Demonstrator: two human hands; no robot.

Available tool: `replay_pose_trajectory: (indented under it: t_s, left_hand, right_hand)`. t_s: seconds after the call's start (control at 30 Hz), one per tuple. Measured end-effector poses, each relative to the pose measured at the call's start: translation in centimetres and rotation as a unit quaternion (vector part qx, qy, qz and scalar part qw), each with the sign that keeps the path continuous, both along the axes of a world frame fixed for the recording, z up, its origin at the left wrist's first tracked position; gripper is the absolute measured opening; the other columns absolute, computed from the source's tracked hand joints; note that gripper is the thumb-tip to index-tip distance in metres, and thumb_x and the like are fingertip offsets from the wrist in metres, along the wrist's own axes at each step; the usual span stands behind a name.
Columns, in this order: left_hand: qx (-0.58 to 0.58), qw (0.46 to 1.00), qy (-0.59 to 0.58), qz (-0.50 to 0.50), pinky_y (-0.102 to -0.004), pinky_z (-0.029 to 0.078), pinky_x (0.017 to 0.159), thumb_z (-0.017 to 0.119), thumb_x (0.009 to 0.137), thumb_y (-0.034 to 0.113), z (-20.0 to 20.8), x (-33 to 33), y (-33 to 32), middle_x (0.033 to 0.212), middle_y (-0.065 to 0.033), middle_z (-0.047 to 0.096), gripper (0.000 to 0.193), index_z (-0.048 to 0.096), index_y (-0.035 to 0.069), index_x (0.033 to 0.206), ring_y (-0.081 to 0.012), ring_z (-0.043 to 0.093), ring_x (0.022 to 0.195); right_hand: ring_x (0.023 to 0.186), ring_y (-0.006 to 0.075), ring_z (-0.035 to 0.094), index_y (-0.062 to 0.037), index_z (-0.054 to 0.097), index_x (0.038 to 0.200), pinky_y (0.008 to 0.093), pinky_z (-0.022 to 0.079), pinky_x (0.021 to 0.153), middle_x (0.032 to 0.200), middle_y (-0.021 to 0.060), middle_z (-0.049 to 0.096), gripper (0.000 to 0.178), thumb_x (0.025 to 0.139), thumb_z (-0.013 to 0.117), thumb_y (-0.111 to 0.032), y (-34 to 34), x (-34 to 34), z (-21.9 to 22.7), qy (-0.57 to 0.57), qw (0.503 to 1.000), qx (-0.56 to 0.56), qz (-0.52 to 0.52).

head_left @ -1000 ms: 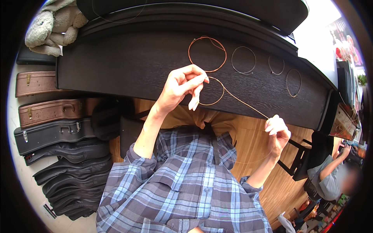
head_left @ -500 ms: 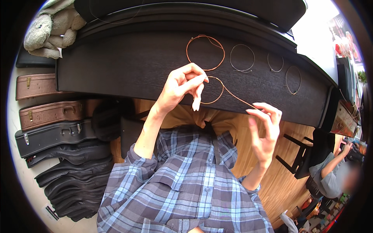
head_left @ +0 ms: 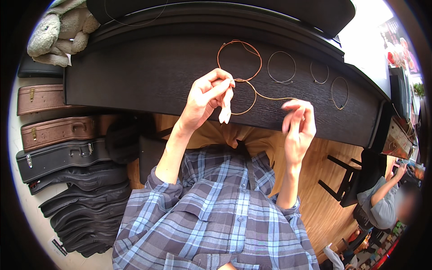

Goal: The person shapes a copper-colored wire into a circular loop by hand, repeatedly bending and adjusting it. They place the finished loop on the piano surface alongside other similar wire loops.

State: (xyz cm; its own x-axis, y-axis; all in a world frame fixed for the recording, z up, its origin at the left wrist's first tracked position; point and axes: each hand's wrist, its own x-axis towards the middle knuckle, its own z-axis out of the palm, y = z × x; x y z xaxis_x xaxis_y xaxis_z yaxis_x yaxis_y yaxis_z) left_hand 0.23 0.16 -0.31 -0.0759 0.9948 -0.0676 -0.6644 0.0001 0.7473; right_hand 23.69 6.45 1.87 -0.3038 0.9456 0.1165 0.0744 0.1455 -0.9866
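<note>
Head view: left hand [head_left: 204, 96] over the near edge of the black counter [head_left: 139, 76], thumb and index fingers pinching a bronze string [head_left: 256, 95]. String makes an open loop to the right of that pinch, then its free length runs on to the right hand [head_left: 298, 123]. Right fingers bent, tips close together at the string, motion-blurred; can't tell if they grip it or just touch.

On the counter, beyond the hands: orange-copper coil [head_left: 261, 63], just behind the bronze loop in this view. To its right, a pale thin coil [head_left: 295, 67], then a small thin coil [head_left: 328, 74], then a far-right coil [head_left: 348, 92], all apart.

Left side: plush toy [head_left: 47, 36] at the corner; below it brown cases [head_left: 58, 132], a black hard case [head_left: 58, 155], and a row of soft black bags [head_left: 85, 216]. Wearer in a plaid shirt [head_left: 216, 211]. Wooden floor [head_left: 315, 189] lower right; another person [head_left: 382, 209] in grey at the right edge, arm raised.
</note>
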Motion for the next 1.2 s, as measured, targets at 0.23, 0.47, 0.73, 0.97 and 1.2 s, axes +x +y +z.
replay_pose_trajectory:
  t_s: [0.23,0.47,0.73,0.97,1.2]
  left_hand:
    - [-0.001,0.998,0.055,0.021,-0.0293,0.058,0.057,0.048,0.107,0.013,0.1,0.5,0.2,0.078,-0.0091,0.065,0.015,0.053,-0.001,0.108,-0.0195,0.069,0.059]
    - [-0.001,0.998,0.059,0.018,-0.0301,0.059,0.061,0.049,0.107,0.013,0.0,0.5,0.2,0.08,-0.0096,0.066,0.014,0.053,0.0,0.109,-0.0214,0.072,0.064]
    - [0.008,0.998,0.056,0.019,-0.0301,0.059,0.061,0.048,0.107,0.013,-0.1,0.6,0.2,0.081,-0.0096,0.066,0.014,0.053,0.0,0.11,-0.0221,0.072,0.065]
    - [0.007,0.998,0.063,0.01,-0.0318,0.06,0.062,0.049,0.107,0.012,-0.1,0.3,0.1,0.082,-0.01,0.066,0.013,0.052,0.0,0.111,-0.0218,0.072,0.065]
    - [-0.002,0.998,0.067,0.022,-0.0305,0.061,0.062,0.049,0.107,0.012,-0.2,0.4,0.0,0.083,-0.0105,0.067,0.013,0.052,0.0,0.111,-0.0208,0.072,0.066]
  right_hand:
    - [0.103,0.0284,0.062,-0.0055,0.059,0.074,0.0414,0.051,0.088,0.112,0.0126,0.06,0.026,0.084,0.081,-0.015,0.9,-1.0,0.2,-0.148,0.924,0.342,-0.085]
    - [0.082,0.0258,0.062,-0.0047,0.056,0.074,0.0376,0.049,0.075,0.092,0.0151,0.067,0.027,0.091,0.072,-0.019,-0.3,0.0,1.0,-0.014,0.928,0.37,-0.03]
    - [0.097,0.0231,0.068,-0.0025,0.066,0.111,0.0335,0.05,0.091,0.107,0.0109,0.073,0.021,0.101,0.062,-0.021,-0.6,0.8,5.8,-0.144,0.978,0.134,0.068]
    - [0.09,0.0163,0.07,-0.0024,0.06,0.121,0.0262,0.051,0.068,0.103,0.0097,0.074,0.029,0.1,0.065,-0.021,0.0,-1.7,4.1,-0.199,0.969,0.005,0.147]
    - [0.094,0.0151,0.07,-0.0056,0.044,0.122,0.0275,0.053,0.079,0.103,0.0123,0.073,0.044,0.091,0.075,-0.007,-1.4,-3.9,2.0,-0.076,0.971,-0.137,0.181]
